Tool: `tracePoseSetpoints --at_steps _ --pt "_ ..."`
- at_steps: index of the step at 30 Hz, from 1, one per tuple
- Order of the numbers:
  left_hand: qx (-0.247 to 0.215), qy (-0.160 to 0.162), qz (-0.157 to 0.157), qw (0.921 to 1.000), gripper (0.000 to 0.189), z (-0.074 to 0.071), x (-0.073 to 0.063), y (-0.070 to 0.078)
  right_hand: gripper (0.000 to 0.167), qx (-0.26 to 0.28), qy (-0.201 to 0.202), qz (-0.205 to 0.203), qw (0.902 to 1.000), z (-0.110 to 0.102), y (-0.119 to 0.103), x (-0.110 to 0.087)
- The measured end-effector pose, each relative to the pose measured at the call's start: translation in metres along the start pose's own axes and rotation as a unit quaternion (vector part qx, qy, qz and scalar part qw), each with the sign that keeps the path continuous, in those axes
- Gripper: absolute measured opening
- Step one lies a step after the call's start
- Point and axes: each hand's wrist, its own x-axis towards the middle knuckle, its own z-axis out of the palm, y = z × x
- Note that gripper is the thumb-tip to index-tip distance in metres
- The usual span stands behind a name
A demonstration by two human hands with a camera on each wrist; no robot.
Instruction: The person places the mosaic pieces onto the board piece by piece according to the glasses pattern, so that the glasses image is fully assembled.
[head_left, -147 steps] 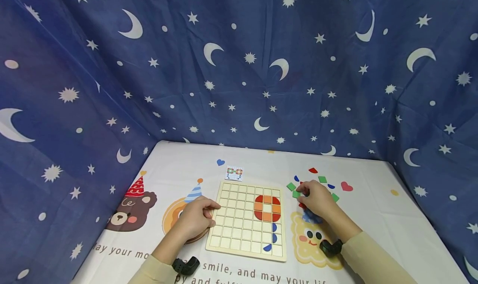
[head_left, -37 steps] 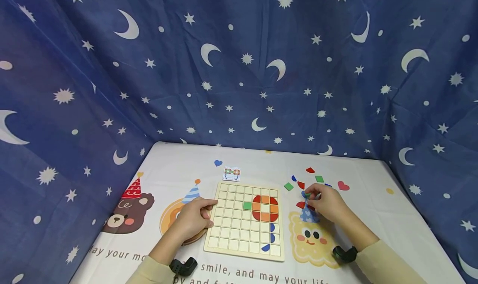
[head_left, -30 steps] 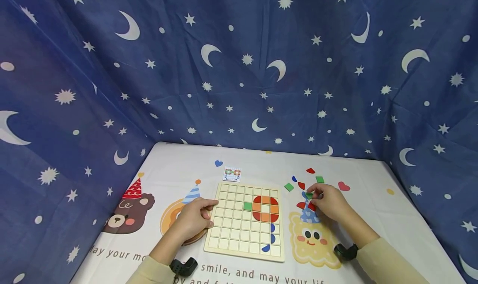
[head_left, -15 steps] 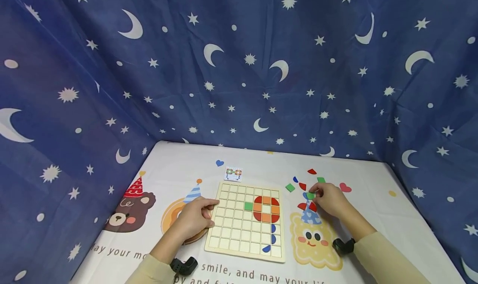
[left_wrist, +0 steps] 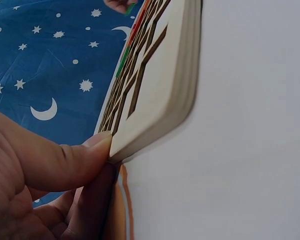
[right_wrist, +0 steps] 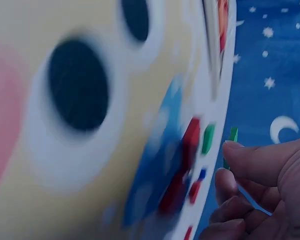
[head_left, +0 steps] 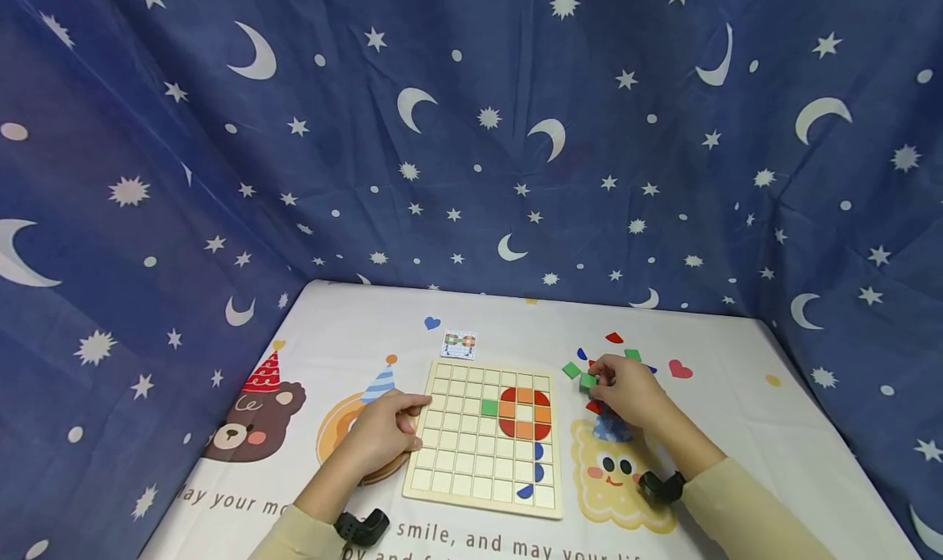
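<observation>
The wooden grid board (head_left: 457, 466) lies on the table, with a ring of red corner pieces and orange squares (head_left: 525, 395). A green square (head_left: 489, 408) sits left of the ring, and several blue segments (head_left: 539, 470) run below it. My left hand (head_left: 379, 431) holds the board's left edge; in the left wrist view its thumb (left_wrist: 65, 165) touches the edge. My right hand (head_left: 629, 390) pinches a green square tile (head_left: 588, 382) between thumb and fingertips, right of the board. The tile (right_wrist: 233, 134) shows edge-on in the right wrist view.
A small pattern card (head_left: 459, 344) lies behind the board. Loose pieces surround the right hand: a green tile (head_left: 571, 370), another green tile (head_left: 632, 354), a red piece (head_left: 615, 338) and a blue piece (head_left: 582, 354). A starry blue curtain (head_left: 471, 134) backs the table.
A green square now sits on the board left of the ring, absent in the oldest frame. Over the last half second my right hand moved left with another green tile. The left hand stayed put.
</observation>
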Motion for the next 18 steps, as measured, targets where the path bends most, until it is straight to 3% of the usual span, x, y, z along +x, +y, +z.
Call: tracePoseSetpoints --at_steps 11,18 --pt "-0.001 0.003 -0.004 1.0 0.063 0.001 -0.002 0.0 0.02 0.044 -0.003 -0.034 0.9984 0.031 -0.058 -0.006" --pt "0.001 0.005 -0.003 1.0 0.063 0.0 -0.002 0.001 0.019 0.071 -0.026 -0.05 0.9959 0.054 -0.089 -0.006"
